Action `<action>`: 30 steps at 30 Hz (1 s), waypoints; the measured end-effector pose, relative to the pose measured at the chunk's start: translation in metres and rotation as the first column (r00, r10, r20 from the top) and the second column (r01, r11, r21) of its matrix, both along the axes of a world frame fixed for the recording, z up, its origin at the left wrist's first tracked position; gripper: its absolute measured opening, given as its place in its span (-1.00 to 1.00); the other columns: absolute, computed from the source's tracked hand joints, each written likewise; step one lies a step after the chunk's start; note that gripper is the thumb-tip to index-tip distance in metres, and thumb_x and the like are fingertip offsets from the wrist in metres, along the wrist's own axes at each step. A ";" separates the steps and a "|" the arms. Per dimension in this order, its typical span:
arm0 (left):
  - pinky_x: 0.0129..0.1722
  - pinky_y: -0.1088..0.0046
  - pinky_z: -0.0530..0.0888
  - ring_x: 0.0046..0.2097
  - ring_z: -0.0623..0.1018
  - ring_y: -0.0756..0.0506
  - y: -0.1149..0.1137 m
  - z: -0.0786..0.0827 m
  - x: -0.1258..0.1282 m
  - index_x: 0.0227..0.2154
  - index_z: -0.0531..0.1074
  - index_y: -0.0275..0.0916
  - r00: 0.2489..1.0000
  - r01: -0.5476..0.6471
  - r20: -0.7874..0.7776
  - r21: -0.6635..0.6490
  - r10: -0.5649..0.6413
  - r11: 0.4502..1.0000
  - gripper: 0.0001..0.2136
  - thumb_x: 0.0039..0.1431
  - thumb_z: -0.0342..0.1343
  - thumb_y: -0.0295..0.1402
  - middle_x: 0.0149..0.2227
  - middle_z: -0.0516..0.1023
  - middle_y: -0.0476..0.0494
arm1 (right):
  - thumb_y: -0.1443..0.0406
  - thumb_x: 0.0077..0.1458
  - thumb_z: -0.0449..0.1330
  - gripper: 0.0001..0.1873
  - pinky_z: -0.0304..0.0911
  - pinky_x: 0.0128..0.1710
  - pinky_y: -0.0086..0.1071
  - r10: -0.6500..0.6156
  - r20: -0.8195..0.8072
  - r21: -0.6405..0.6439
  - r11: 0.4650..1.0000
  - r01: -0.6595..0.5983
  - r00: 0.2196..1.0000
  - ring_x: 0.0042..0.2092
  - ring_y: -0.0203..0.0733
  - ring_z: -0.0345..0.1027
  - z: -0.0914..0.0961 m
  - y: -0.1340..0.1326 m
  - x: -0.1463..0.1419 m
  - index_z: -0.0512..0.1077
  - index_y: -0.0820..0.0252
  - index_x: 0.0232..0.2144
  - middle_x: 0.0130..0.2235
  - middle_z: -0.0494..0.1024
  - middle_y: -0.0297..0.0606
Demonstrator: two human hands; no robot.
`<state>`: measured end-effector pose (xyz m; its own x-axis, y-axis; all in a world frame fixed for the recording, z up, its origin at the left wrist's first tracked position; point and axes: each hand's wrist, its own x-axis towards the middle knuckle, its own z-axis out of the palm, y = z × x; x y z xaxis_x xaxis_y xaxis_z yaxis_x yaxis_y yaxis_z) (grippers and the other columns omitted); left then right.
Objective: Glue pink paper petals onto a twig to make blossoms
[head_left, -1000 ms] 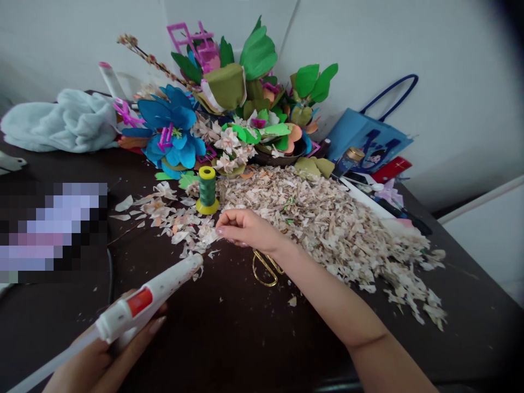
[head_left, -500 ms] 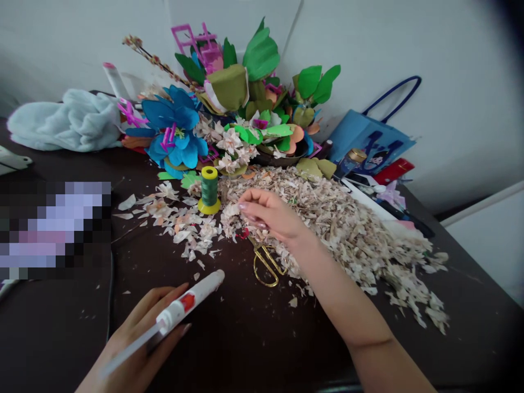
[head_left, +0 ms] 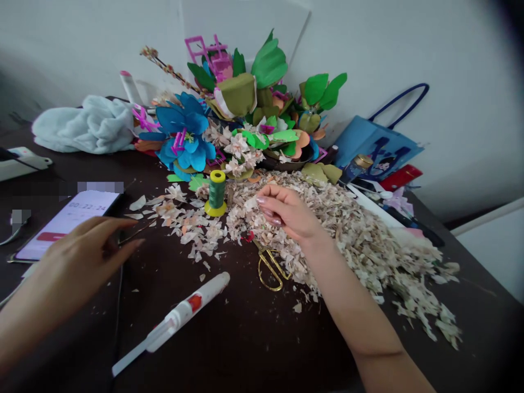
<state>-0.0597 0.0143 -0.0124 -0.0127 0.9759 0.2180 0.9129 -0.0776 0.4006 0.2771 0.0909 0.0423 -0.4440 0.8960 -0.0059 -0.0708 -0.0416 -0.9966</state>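
The heap of pale paper shreds [head_left: 352,240] lies right under the right hand [head_left: 289,213]. Its fingers [head_left: 275,217] are curled and bunched together, palm down, with the tips pressed into the heap's left side. Whether they pinch any scraps, I cannot tell. Just past those fingertips, a looser scatter of petal-like paper bits [head_left: 188,229] spreads over the dark table [head_left: 254,349], and a green thread spool on a yellow base [head_left: 216,191] stands upright at its far edge. Just below the curled fingers, gold scissors [head_left: 270,270] lie partly under the heap's rim.

The left hand [head_left: 85,245] is well apart, its fingers [head_left: 123,232] loosely spread and slightly curved, holding nothing. It overlaps a phone showing a timer [head_left: 69,221], and below its fingertips a white glue gun [head_left: 184,308] lies on the table, not touching it. Far beyond both hands rises a mass of paper flowers, with a blue paper flower [head_left: 184,131] at the front — a pale blue towel [head_left: 82,125] to its left, a blue bag [head_left: 376,147] to its right.
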 end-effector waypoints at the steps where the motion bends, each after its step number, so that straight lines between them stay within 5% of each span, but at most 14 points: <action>1: -0.32 0.32 0.31 -0.34 0.46 -0.20 0.011 0.002 0.003 -0.15 0.42 -0.18 0.997 0.012 -0.079 -0.001 -0.012 1.000 -0.60 0.09 -0.04 -0.03 -0.24 0.45 -0.20 | 0.30 0.08 0.21 -0.87 -0.21 -0.66 -0.47 0.011 0.004 -0.003 1.000 -0.011 1.000 -0.65 -0.51 -0.06 -0.002 0.000 -0.001 0.34 0.21 -0.47 -0.63 0.21 -0.52; 7: -0.32 0.29 0.31 -0.35 0.52 -0.26 0.044 -0.005 0.007 -0.42 0.41 -0.15 0.994 0.056 -0.083 -0.139 -0.068 0.989 -0.70 0.02 -0.11 -0.08 -0.37 0.55 -0.23 | 0.31 0.07 0.22 -0.88 -0.22 -0.66 -0.47 0.030 -0.003 -0.048 0.998 -0.031 1.000 -0.64 -0.50 -0.06 -0.008 -0.003 -0.008 0.35 0.21 -0.47 -0.62 0.21 -0.51; 11: -0.40 0.37 0.33 -0.46 0.52 -0.18 0.043 0.008 -0.009 -0.43 0.47 -0.15 0.999 -0.018 -0.031 -0.167 0.013 0.986 -0.64 -0.05 -0.06 0.00 -0.50 0.56 -0.09 | 0.33 0.07 0.20 -0.89 -0.20 -0.65 -0.46 0.021 0.004 -0.069 0.997 -0.021 1.000 -0.63 -0.51 -0.05 -0.011 -0.006 -0.014 0.36 0.22 -0.47 -0.61 0.21 -0.51; 17: -0.67 0.55 0.17 -0.65 0.29 0.01 0.030 0.035 -0.005 -0.36 0.48 -0.14 0.922 -0.028 0.359 -0.308 0.143 0.951 -0.57 -0.16 0.13 0.09 -0.69 0.38 0.10 | 0.29 0.04 0.24 -0.87 -0.22 -0.63 -0.43 -0.142 -0.080 -0.104 0.986 0.133 0.987 -0.63 -0.49 -0.06 -0.022 -0.013 -0.036 0.38 0.20 -0.47 -0.62 0.17 -0.52; 22: -0.63 0.58 0.26 -0.59 0.32 0.03 0.035 0.046 0.024 -0.44 0.47 -0.16 0.831 0.048 0.553 -0.171 0.056 0.984 -0.66 -0.17 0.17 0.00 -0.64 0.39 0.07 | 0.25 -0.01 0.28 -0.84 -0.16 -0.62 -0.42 -0.167 -0.129 -0.087 0.984 0.157 0.978 -0.62 -0.46 -0.06 -0.018 -0.015 -0.064 0.39 0.19 -0.50 -0.62 0.20 -0.50; 30: -0.60 0.54 0.30 -0.55 0.36 0.02 0.041 0.051 0.042 -0.43 0.45 -0.19 0.816 0.110 0.578 -0.129 -0.016 0.986 -0.68 -0.12 0.13 -0.03 -0.58 0.43 0.01 | 0.25 -0.02 0.24 -0.83 -0.01 -0.54 -0.41 -0.276 -0.159 0.054 0.956 0.287 0.948 -0.55 -0.40 0.02 -0.014 -0.011 -0.107 0.35 0.17 -0.55 -0.59 0.24 -0.46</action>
